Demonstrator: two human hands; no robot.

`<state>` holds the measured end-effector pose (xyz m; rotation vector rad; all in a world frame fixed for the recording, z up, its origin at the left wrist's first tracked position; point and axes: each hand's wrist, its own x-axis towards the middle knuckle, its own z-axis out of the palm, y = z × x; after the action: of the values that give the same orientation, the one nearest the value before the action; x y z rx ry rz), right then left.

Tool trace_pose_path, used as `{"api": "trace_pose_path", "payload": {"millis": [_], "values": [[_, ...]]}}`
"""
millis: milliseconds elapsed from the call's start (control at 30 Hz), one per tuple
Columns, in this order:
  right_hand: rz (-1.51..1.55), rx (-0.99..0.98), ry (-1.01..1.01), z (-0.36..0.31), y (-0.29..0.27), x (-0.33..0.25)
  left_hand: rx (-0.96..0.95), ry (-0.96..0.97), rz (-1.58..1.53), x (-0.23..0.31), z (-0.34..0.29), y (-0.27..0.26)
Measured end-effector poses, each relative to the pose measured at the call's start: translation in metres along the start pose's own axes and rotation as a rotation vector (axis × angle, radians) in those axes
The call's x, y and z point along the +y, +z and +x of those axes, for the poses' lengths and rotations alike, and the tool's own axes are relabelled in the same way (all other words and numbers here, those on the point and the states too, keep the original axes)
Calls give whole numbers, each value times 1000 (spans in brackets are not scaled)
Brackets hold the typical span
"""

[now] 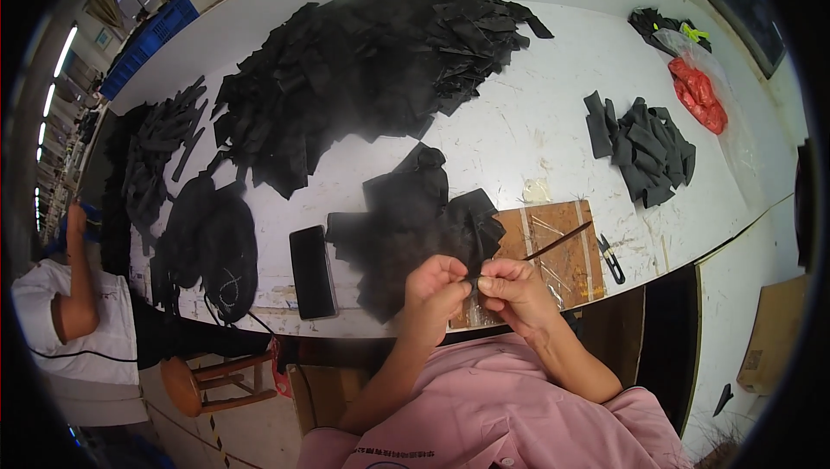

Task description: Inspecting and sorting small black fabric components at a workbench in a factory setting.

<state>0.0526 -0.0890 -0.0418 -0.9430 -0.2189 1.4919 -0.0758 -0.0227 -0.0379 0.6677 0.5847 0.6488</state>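
We see both hands meeting over the near edge of the white surface. Left hand: fingers closed, pinching a small dark piece. Right hand: fingers pinched on the same piece, which sits between the two hands; its details are too small for us to tell. Just beyond, black fabric pieces in a pile; wooden board under the right hand, black snips beside it, black phone left.
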Motion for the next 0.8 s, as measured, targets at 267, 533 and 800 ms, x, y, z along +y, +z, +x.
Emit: {"api": "trace_pose_path", "payload": {"millis": [267, 533, 800], "values": [[2, -89, -66, 1, -2, 8, 334, 691, 813, -12, 4, 19], [-46, -311, -238, -25, 6, -8, -442, -223, -725, 1, -20, 24], [-727, 33, -779, -43, 1, -38, -101, 589, 740, -5, -15, 65]]}}
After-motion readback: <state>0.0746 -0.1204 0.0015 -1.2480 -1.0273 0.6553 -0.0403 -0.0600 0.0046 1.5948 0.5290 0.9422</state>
